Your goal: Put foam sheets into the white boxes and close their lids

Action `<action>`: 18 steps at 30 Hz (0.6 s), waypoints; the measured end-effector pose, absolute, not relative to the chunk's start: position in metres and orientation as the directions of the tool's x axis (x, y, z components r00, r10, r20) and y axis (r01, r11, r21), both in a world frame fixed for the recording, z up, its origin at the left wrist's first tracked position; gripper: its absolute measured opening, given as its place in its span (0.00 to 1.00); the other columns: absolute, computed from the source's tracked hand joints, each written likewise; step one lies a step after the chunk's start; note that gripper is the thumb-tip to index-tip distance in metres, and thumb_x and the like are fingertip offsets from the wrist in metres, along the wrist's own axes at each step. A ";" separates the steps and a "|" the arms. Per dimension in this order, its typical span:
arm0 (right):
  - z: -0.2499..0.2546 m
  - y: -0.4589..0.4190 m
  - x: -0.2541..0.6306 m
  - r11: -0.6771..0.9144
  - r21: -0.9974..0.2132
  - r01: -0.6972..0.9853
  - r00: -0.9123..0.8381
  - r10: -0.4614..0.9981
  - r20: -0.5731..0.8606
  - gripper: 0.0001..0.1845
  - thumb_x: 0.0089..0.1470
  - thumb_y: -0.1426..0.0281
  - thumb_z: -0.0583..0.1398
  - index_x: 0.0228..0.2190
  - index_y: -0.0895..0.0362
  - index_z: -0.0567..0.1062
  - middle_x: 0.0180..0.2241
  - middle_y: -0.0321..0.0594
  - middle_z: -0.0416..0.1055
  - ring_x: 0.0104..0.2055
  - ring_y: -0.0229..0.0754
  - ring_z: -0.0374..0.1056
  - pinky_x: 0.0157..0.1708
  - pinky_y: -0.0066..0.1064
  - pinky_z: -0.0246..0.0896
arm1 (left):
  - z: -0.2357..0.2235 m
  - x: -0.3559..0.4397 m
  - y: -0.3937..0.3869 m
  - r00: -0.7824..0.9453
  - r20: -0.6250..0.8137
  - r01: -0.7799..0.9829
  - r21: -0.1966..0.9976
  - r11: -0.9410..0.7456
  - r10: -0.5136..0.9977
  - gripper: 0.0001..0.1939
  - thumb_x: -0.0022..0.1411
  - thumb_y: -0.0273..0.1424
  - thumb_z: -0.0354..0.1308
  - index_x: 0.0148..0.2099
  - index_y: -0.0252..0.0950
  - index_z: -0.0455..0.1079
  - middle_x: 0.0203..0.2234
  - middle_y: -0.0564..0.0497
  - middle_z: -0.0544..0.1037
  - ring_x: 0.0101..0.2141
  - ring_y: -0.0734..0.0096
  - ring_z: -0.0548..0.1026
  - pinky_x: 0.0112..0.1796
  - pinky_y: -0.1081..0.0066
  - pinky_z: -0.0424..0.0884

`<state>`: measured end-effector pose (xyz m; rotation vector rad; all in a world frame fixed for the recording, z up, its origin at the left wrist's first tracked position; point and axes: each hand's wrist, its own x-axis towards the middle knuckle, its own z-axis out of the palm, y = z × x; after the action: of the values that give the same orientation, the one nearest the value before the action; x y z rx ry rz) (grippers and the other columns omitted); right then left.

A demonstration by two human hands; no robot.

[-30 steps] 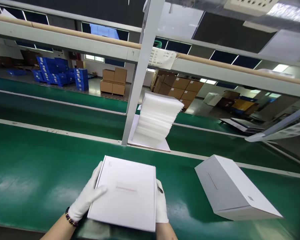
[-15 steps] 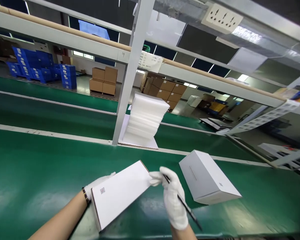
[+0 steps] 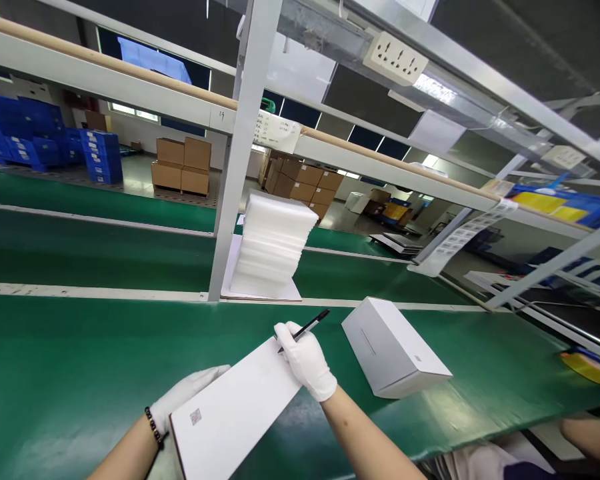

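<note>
A flat white box (image 3: pixel 240 410) with a small printed square code lies at an angle before me. My left hand (image 3: pixel 187 395), in a white glove, grips its left side; the thumb and fingertips are partly hidden. My right hand (image 3: pixel 307 360), also gloved, pinches a black pen (image 3: pixel 310 324). The pen's tip is at the box's far end, touching or very close to the white surface. To the right of that hand, a larger white box (image 3: pixel 387 347) with a slit in its side rests on the green bench.
A stack of white foam sheets (image 3: pixel 273 247) stands on a white board behind a grey upright post (image 3: pixel 240 153). Overhead run a rail and a socket strip (image 3: pixel 395 59). At the lower right, part of another person's arm (image 3: pixel 590 440) shows near the green bench (image 3: pixel 80 353).
My right hand has turned the pen and brought its tip down to the far end of the box. The view has swung right, and a person's arm now shows at lower right.
</note>
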<state>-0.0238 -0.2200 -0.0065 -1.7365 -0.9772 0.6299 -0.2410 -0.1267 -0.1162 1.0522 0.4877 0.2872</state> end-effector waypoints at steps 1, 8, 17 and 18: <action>-0.007 -0.221 -0.024 -0.180 -0.923 0.341 0.537 0.843 0.034 0.27 0.49 0.45 0.57 0.17 0.52 0.56 0.15 0.28 0.54 0.20 0.36 0.52 0.22 0.28 0.51 | -0.117 -0.241 -0.125 0.857 -0.243 0.011 0.891 0.455 0.455 0.24 0.51 0.53 0.66 0.44 0.43 0.79 0.47 0.52 0.80 0.54 0.51 0.72 0.54 0.63 0.65; -0.003 -0.221 -0.026 -0.192 -0.881 0.433 0.493 0.868 0.053 0.26 0.49 0.45 0.54 0.17 0.51 0.55 0.15 0.29 0.56 0.20 0.37 0.55 0.24 0.30 0.53 | -0.111 -0.242 -0.123 0.847 -0.249 0.080 0.933 0.351 0.469 0.27 0.49 0.57 0.63 0.46 0.47 0.79 0.50 0.53 0.79 0.58 0.49 0.68 0.57 0.61 0.63; -0.001 -0.221 -0.027 -0.227 -0.797 0.560 0.493 0.864 0.101 0.25 0.51 0.48 0.51 0.16 0.51 0.55 0.16 0.31 0.57 0.21 0.38 0.54 0.26 0.31 0.54 | -0.114 -0.243 -0.125 0.841 -0.254 0.083 0.933 0.351 0.477 0.21 0.54 0.49 0.63 0.48 0.46 0.78 0.53 0.52 0.77 0.57 0.50 0.69 0.58 0.62 0.63; -0.002 -0.221 -0.028 -0.228 -0.789 0.571 0.492 0.864 0.107 0.25 0.52 0.48 0.51 0.16 0.51 0.55 0.16 0.31 0.57 0.21 0.38 0.54 0.27 0.31 0.54 | -0.114 -0.243 -0.125 0.838 -0.261 0.084 0.930 0.359 0.480 0.21 0.54 0.48 0.63 0.48 0.47 0.78 0.53 0.52 0.77 0.57 0.50 0.69 0.58 0.62 0.62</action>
<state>-0.0277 -0.2208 -0.0019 -1.9232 -1.1869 0.4555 -0.2425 -0.1252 -0.1138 1.1914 0.5515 0.2724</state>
